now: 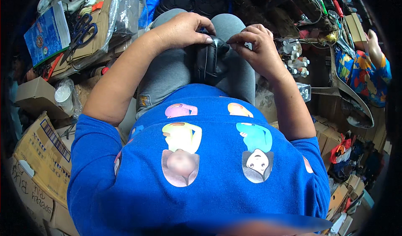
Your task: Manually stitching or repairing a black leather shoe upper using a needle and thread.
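Note:
Between my thighs, on grey trousers, rests a black leather-like piece, folded and glossy, with a light line along one edge. Its exact kind is not plain. My left hand is closed on its far end, the thumb pressing on the top edge. From the other side my right hand pinches at the far corner with thumb and forefinger. A small whitish bit shows beside the right fingers. Anything finer between the fingertips is too small to see.
Black round items lie on blue plastic beyond my knees. At left are dark-handled scissors, a blue booklet, cardboard and a white cup. Small bottles stand at right; farther right shows another person's patterned clothing.

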Action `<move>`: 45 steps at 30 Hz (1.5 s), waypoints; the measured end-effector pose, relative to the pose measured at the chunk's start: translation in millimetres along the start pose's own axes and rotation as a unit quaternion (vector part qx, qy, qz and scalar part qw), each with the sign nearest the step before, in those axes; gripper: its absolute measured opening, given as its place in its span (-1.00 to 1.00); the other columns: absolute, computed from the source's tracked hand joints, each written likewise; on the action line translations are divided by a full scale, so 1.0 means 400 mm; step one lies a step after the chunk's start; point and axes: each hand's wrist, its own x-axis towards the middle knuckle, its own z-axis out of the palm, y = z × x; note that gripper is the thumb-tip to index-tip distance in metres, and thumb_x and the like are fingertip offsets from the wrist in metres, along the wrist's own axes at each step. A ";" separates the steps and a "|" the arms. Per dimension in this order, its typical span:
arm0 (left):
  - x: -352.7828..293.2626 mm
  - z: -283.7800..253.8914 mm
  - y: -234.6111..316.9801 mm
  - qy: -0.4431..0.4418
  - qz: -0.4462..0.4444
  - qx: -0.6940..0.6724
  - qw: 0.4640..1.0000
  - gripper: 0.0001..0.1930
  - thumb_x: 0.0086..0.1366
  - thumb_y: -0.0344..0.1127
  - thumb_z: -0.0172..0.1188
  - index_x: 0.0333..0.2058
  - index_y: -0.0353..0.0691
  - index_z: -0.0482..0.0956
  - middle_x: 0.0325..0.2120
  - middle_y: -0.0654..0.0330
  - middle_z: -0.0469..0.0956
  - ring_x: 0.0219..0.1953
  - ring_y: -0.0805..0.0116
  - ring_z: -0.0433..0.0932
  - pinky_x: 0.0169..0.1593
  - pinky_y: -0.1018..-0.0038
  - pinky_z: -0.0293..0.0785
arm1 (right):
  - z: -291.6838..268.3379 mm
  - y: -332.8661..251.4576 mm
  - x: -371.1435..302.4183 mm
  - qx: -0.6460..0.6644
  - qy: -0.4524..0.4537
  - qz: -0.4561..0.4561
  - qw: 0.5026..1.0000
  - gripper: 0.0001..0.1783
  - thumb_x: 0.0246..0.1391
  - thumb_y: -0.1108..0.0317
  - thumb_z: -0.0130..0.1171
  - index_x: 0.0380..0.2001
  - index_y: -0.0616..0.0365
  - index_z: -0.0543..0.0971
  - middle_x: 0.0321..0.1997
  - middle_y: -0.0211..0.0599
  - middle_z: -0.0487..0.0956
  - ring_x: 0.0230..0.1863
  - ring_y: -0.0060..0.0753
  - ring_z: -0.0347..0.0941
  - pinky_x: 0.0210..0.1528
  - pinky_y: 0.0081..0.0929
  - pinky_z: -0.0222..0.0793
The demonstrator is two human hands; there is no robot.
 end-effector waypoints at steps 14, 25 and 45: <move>0.007 -0.028 -0.002 -0.054 0.002 0.008 0.999 -0.70 0.09 -0.37 0.28 -0.16 -0.27 0.58 -0.34 0.16 0.59 -0.25 0.40 0.52 -0.11 0.45 0.41 | 0.061 0.067 0.009 0.173 -0.050 0.045 0.983 -0.85 -0.09 0.32 0.30 -0.35 -0.10 0.68 -0.39 -0.43 0.57 -0.17 -0.38 0.38 0.07 -0.33 0.13; 0.034 -0.007 -0.031 -0.046 0.016 0.003 0.999 -0.71 -0.02 -0.40 0.33 -0.26 -0.27 0.57 -0.41 0.22 0.54 -0.28 0.40 0.48 -0.14 0.45 0.38 | 0.108 0.057 -0.004 0.126 0.044 0.011 0.991 -0.83 -0.16 0.32 0.36 -0.40 -0.11 0.68 -0.44 -0.50 0.55 -0.20 -0.41 0.35 -0.02 -0.41 0.16; 0.036 0.007 -0.050 -0.081 0.008 -0.113 0.990 -0.73 0.01 -0.45 0.28 -0.26 -0.32 0.55 -0.37 0.25 0.56 -0.22 0.47 0.49 -0.04 0.47 0.38 | 0.051 0.054 -0.001 0.009 0.004 -0.063 0.998 -0.83 -0.13 0.37 0.29 -0.38 -0.13 0.66 -0.39 -0.53 0.55 -0.13 -0.36 0.35 0.12 -0.26 0.04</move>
